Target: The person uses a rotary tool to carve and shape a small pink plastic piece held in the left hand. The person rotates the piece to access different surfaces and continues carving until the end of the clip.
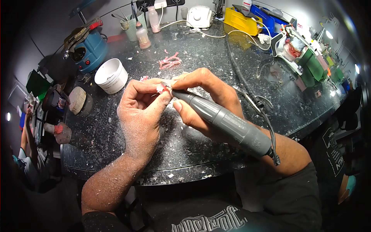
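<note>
The surface (104, 143) is strewn with pale dust and chips right up to its curved near edge, so steadiness will likely have to come from the fingers. The cord (233, 58) runs from the far edge toward the right side and back to the handpiece (220, 118); it is best left slack so it cannot tug. The right hand (210, 92) grips the handpiece near its front; the left hand (141, 104) pinches the piece (161, 89), small, pink and white, above the surface, about midway between its left and right edges. Bracing the hands against each other should help, with light, short strokes and the left fingertips clear of the bit (165, 84). Whether the bit touches the piece I cannot tell; pausing to turn the piece and check the shape would guard against cutting too deep.
</note>
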Motion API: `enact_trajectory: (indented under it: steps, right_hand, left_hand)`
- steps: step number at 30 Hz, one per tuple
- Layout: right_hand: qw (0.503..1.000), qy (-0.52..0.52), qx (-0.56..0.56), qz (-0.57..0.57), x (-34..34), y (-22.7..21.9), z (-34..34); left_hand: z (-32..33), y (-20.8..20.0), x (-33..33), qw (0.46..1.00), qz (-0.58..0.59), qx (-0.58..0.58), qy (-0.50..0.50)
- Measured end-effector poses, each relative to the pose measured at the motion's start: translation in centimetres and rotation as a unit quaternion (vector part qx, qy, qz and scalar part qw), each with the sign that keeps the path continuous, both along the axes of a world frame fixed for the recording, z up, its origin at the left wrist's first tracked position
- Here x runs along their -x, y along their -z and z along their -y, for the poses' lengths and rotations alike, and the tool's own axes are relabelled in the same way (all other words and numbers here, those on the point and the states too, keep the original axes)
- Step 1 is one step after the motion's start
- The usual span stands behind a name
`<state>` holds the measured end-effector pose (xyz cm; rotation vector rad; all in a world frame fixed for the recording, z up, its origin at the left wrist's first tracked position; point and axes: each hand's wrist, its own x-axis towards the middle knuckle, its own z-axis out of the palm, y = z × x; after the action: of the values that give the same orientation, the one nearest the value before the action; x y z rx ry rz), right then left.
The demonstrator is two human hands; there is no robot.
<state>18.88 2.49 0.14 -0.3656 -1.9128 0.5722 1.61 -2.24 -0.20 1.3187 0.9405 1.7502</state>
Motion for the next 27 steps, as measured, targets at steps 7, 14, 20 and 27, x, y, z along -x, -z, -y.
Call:
enact_trajectory:
  steps: [7, 14, 20, 27]
  right_hand:
    - [1.000, -0.008, -0.002, 0.025, -0.22, -0.22, 0.15]
    - [1.000, 0.002, 0.013, 0.021, -0.07, -0.07, 0.29]
    - [0.999, -0.030, -0.009, 0.019, -0.05, -0.12, 0.14]
    - [0.998, -0.046, 0.016, 0.034, -0.25, -0.31, 0.23]
  left_hand:
    - [-0.06, 0.18, 0.16, 1.000, 0.008, -0.001, 0.007]
    - [-0.02, 0.11, 0.22, 1.000, 0.000, 0.008, 0.013]
    - [-0.06, 0.01, 0.32, 1.000, -0.013, 0.010, 0.010]
    - [-0.04, -0.07, 0.27, 1.000, -0.017, 0.013, -0.004]
